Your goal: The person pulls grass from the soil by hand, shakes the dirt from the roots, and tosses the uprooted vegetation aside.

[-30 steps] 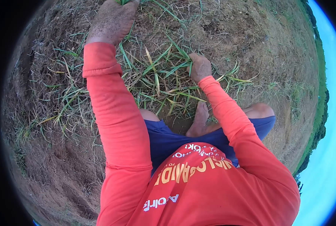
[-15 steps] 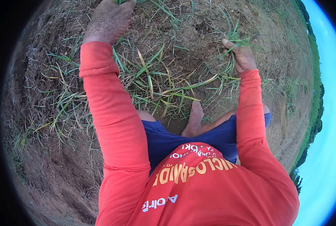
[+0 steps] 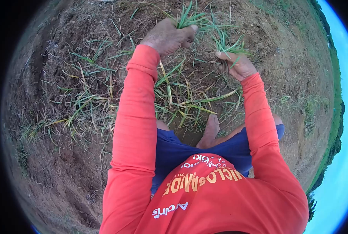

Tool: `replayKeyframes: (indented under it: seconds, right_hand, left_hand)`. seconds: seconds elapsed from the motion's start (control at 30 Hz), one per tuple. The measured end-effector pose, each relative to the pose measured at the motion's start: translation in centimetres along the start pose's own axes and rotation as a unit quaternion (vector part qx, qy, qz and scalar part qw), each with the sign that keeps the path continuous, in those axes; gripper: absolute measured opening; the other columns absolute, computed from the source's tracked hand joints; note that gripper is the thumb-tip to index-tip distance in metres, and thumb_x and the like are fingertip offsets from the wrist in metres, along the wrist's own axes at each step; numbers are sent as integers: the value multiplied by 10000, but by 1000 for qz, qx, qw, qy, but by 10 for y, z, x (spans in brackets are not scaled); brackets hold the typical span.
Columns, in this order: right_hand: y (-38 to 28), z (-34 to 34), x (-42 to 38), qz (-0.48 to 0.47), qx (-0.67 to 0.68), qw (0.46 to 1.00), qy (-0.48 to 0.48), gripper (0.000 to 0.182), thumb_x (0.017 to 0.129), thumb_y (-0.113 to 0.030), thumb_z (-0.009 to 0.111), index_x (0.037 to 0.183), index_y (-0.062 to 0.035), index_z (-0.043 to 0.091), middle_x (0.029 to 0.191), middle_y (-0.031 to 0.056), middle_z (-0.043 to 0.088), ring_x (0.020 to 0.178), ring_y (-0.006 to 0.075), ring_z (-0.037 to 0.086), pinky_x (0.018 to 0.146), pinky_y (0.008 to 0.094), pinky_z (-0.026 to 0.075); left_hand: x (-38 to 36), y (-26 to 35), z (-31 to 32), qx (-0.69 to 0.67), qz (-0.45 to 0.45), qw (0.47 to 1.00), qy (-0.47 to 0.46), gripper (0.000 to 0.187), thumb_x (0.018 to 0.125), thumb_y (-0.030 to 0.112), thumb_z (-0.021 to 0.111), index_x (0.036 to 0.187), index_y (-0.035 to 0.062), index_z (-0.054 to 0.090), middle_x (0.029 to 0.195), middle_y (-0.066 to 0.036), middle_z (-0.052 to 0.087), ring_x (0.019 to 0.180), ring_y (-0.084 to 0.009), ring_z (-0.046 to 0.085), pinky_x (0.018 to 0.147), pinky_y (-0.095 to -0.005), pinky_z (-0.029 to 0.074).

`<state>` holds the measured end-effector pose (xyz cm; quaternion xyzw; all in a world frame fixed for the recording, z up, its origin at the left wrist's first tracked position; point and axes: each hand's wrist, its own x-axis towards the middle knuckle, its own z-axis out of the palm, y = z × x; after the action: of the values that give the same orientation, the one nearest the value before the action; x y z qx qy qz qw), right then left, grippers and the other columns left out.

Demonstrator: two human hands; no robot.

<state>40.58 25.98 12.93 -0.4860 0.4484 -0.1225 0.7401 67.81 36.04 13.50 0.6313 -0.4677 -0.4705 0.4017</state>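
My left hand (image 3: pixel 170 37), dusted with soil, is closed around a tuft of green grass (image 3: pixel 190 18) near the top of the view. To its right, my right hand (image 3: pixel 238 66) pinches a smaller bunch of green blades (image 3: pixel 230 47) between thumb and fingers. The two bunches are close together, their blade tips almost meeting. Below both hands, long green and yellowed blades (image 3: pixel 169 91) lie across the soil.
Brown soil with dry stalks (image 3: pixel 72 156) spreads around me. My bare foot (image 3: pixel 210 130) rests on the ground between the loose blades and my blue shorts (image 3: pixel 181 152). Green vegetation (image 3: pixel 332 140) lines the far right edge, under the sky.
My left hand has moved right, closer to my right hand, and its grass now shows more fully. My right hand has shifted slightly left and down, still holding its blades.
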Motion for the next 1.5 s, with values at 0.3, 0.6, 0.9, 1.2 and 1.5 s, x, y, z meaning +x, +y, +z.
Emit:
replayKeyframes:
  seconds: [0.3, 0.6, 0.9, 1.2, 1.5]
  right_hand:
    - [-38, 45, 5, 27, 30, 963, -267, 485, 1012, -173, 643, 1443, 4, 512, 1368, 170, 627, 1136, 323, 694, 921, 445, 611]
    - [3, 118, 102, -151, -352, 922, -49, 486, 879, -240, 754, 1315, -52, 652, 1292, 147, 672, 1030, 277, 721, 854, 373, 594]
    - [92, 192, 160, -383, -553, 738, 61, 254, 869, -282, 759, 1024, -83, 741, 1027, 150, 702, 971, 363, 693, 851, 464, 561]
    - [93, 186, 165, -435, -552, 708, 64, 146, 871, -183, 746, 958, -66, 754, 905, 152, 721, 873, 346, 714, 788, 430, 567]
    - [13, 169, 111, -341, -356, 869, 47, 211, 884, -183, 782, 1000, -7, 778, 866, 85, 768, 754, 136, 697, 717, 294, 548]
  left_hand:
    - [-13, 7, 34, -43, -16, 993, -111, 505, 771, 342, 834, 1125, 11, 692, 953, -141, 745, 876, -228, 694, 837, -368, 550]
    - [-69, -29, -99, 231, -100, 918, 305, 447, 945, 380, 610, 1084, -24, 742, 1084, -310, 706, 1060, -465, 679, 950, -506, 542]
    - [-152, 6, -121, 103, -83, 869, 476, 283, 924, 271, 645, 1007, 14, 730, 850, -233, 715, 833, -351, 715, 758, -445, 533]
    - [-159, 1, -131, 79, -84, 871, 477, 290, 908, 278, 652, 995, 11, 727, 825, -189, 721, 781, -298, 700, 757, -430, 528]
    - [-159, -6, -134, 42, -76, 888, 451, 271, 901, 261, 652, 958, 4, 720, 742, -136, 681, 702, -207, 641, 703, -401, 512]
